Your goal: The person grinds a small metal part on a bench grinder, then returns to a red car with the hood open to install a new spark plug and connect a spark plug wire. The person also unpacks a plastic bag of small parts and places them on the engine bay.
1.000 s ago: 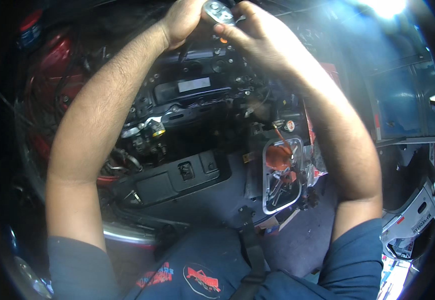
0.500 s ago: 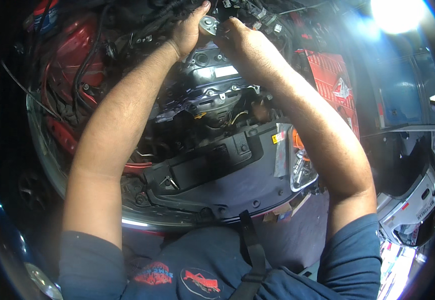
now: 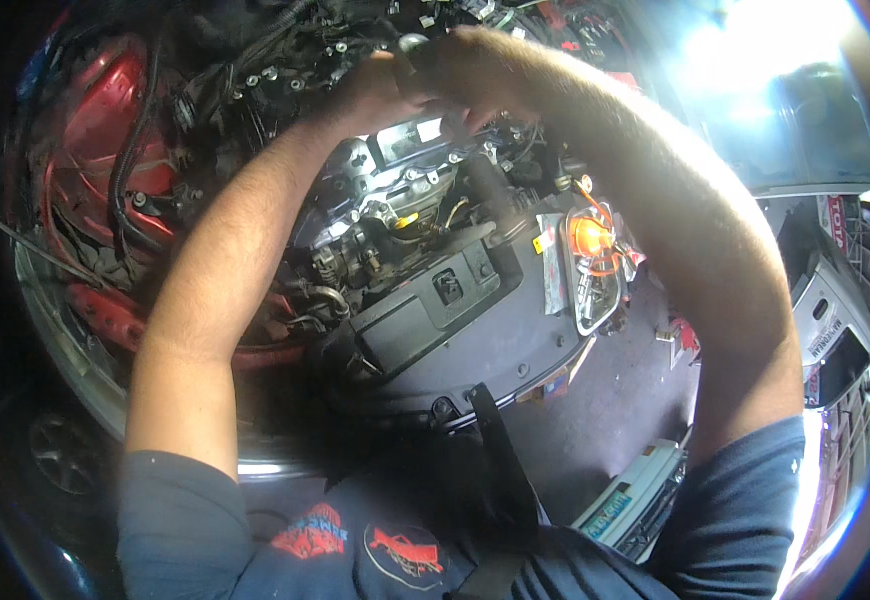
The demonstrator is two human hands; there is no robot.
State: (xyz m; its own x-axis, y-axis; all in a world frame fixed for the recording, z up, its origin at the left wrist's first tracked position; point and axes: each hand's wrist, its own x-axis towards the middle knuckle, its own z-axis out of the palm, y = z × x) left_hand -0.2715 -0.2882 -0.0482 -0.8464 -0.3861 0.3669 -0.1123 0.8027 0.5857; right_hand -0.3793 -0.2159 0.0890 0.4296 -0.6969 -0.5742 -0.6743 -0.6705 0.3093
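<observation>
Reaching far forward, my left hand [image 3: 380,88] close beside my right hand [image 3: 460,72]

The two overlap in my view, in shadow and blurred. Their fingers are mostly hidden, so I cannot tell whether either hand is closed on something or how wide it stands. A round silver tool head [image 3: 412,42] shows between them, at the far side, just beyond my left hand; the rest of that tool is out of sight.

Just on the near side of my hands is the engine [image 3: 413,178], with a white label [image 3: 427,130] on its top and a yellow piece [image 3: 407,220] nearer to me. Closer still, a black panel [image 3: 500,305] runs across the front. To the right of that panel, well on the near side of my right hand, is a light-rimmed tray [image 3: 583,330], with an orange funnel-shaped piece [image 3: 590,237] toward its far end. Well to the left of my left hand are red bodywork [image 3: 105,120] and a black hose [image 3: 121,190].
</observation>
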